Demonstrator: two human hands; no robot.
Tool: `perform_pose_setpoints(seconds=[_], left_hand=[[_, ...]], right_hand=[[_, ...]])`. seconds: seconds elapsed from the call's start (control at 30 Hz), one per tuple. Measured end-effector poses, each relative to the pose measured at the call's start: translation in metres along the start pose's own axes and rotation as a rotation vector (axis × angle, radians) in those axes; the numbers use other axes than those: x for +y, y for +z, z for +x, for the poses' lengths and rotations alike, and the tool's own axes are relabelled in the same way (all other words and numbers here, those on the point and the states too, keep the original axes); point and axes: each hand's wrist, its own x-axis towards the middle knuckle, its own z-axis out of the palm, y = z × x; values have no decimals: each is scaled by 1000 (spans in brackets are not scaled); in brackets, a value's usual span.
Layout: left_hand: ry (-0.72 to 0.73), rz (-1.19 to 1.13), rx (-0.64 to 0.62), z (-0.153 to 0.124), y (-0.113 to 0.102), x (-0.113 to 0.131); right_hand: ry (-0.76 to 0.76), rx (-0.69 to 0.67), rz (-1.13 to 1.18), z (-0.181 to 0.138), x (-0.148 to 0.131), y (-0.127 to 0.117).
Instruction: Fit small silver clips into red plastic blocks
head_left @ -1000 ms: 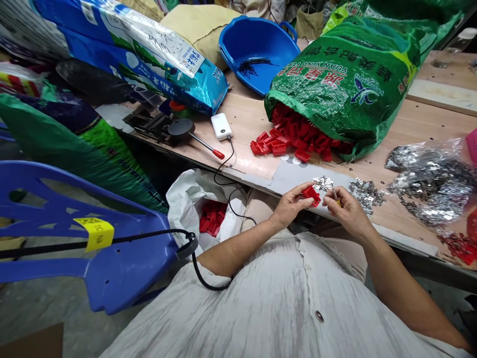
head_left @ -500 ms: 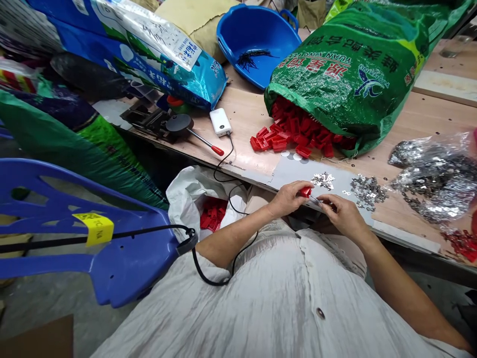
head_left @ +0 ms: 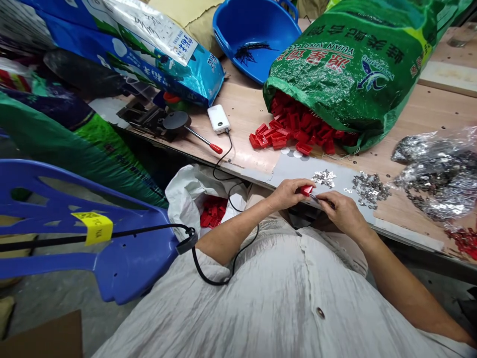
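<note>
Between the thumb and fingers of my left hand is a small red plastic part, held just off the table's front edge. My right hand grips a thin metal tool, perhaps tweezers, whose tip meets the red part; its exact kind is partly hidden by my fingers. Just beyond my hands, a small pile of shiny metal pieces lies on a grey sheet. A darker pile of metal pieces is to the right.
A green sack spills red plastic parts onto the table. Behind stands a blue basin. A white power bank trails a cable near a red-tipped lever. A white bag and blue chair are at left.
My right hand has shifted slightly, and the tool sits a little differently against the red part. My left hand keeps its hold. The whole view has shifted slightly.
</note>
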Motion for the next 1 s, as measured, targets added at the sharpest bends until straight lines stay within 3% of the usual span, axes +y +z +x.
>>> perform_pose_setpoints(seconds=[0.5, 0.63, 0.83, 1.0], left_hand=[[-63, -15, 52, -3, 7, 2], [-68, -43, 43, -5, 6, 2], [-92, -86, 146, -16, 5, 9], [-167, -404, 243, -20, 8, 24]], right_hand=[[38, 86, -70, -2, -17, 19], [28, 67, 5, -1, -10, 11], [34, 82, 51, -8, -5, -1], [86, -24, 247, -15, -13, -7]])
